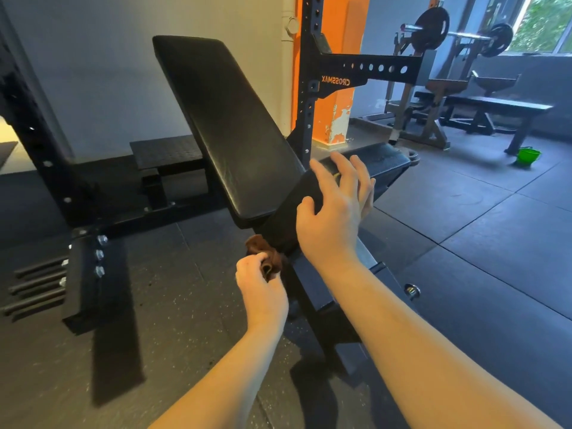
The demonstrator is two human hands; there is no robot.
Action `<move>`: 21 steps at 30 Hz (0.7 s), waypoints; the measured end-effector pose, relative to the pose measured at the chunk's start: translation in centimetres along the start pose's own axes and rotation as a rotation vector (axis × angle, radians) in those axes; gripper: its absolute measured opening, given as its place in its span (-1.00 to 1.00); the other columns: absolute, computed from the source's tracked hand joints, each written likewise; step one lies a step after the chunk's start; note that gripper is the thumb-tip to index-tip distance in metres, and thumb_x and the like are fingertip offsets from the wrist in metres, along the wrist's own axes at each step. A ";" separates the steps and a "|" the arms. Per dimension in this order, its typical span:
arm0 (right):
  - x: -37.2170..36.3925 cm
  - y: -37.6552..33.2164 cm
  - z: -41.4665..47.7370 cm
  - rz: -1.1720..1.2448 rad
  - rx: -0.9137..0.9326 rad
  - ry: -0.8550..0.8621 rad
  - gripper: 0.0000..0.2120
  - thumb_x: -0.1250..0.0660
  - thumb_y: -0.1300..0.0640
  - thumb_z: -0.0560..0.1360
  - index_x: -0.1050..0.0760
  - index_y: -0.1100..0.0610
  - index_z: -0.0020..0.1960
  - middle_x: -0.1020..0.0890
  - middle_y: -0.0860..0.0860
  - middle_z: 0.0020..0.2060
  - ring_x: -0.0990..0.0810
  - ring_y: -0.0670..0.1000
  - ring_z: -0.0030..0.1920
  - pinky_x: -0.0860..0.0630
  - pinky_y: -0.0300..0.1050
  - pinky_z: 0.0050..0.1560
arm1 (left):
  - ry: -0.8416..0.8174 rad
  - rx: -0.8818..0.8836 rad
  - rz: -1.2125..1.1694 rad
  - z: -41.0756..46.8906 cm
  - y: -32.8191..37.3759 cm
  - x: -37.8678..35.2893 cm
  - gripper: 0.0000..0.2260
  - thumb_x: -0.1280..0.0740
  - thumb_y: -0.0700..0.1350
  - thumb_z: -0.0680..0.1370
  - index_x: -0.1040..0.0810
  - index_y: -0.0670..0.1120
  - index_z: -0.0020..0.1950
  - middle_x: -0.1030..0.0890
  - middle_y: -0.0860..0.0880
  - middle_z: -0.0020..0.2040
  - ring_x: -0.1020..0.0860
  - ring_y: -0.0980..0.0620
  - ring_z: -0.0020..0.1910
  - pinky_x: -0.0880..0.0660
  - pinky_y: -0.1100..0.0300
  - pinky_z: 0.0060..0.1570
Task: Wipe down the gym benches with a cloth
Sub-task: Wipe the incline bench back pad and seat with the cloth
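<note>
The black bench (223,119) has its back part tilted up. The left hand (261,289) has its grip tight on a brown cloth (260,244) at the near end of the seat. The right hand (334,212) is over the seat, grip apart, fingers spread. A green bucket (528,155) stands far right.
</note>
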State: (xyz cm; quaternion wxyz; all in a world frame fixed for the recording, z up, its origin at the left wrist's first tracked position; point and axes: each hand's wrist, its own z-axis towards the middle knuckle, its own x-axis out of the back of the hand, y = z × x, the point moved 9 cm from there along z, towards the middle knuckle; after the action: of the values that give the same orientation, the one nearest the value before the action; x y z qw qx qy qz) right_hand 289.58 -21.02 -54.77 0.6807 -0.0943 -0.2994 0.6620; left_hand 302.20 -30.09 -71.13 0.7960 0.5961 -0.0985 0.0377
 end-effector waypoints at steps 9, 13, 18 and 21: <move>-0.2 0.2 -0.1 0.042 -0.013 0.006 -0.60 -0.39 0.18 0.49 -0.59 -0.05 0.30 -0.42 -0.04 0.46 -0.19 0.06 0.54 -0.19 0.38 0.48 | -0.021 0.161 -0.060 1.5 -3.7 0.4 -0.78 -0.28 -0.24 0.66 -0.49 -0.05 0.29 -0.49 0.01 0.24 -0.49 0.06 0.24 -0.42 0.11 0.39; -0.1 0.4 -0.3 0.042 0.026 0.001 -0.58 -0.40 0.20 0.49 -0.58 -0.05 0.32 -0.42 -0.05 0.46 -0.18 0.05 0.55 -0.18 0.37 0.49 | -0.059 0.433 0.035 1.7 -9.1 0.9 -0.65 -0.28 -0.16 0.68 -0.44 -0.11 0.48 -0.51 -0.06 0.38 -0.48 -0.06 0.37 -0.33 0.04 0.43; 0.3 -1.5 -1.3 0.001 0.120 -0.017 -0.60 -0.37 0.27 0.50 -0.61 0.06 0.31 -0.43 0.02 0.49 -0.13 0.09 0.61 0.07 0.34 0.58 | -0.011 0.506 -0.122 2.5 -8.0 -0.2 -0.66 -0.24 -0.02 0.70 -0.48 -0.07 0.45 -0.55 -0.02 0.35 -0.53 -0.06 0.31 -0.41 -0.02 0.38; -0.7 -3.4 -3.9 0.014 0.263 -0.113 -0.68 -0.35 0.28 0.50 -0.67 0.05 0.21 -0.50 0.01 0.45 -0.20 0.06 0.59 0.17 0.31 0.58 | 0.021 0.480 -0.136 2.8 -6.3 -0.1 -0.72 -0.23 -0.04 0.70 -0.54 -0.10 0.36 -0.59 -0.06 0.26 -0.56 -0.07 0.24 -0.48 -0.01 0.35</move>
State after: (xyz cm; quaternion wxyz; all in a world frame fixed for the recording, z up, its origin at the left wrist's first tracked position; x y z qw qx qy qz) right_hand 294.58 -21.05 -56.27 0.6645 0.0310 -0.2473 0.7045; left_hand 302.90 -34.59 -76.29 0.6331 0.7730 -0.0383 0.0126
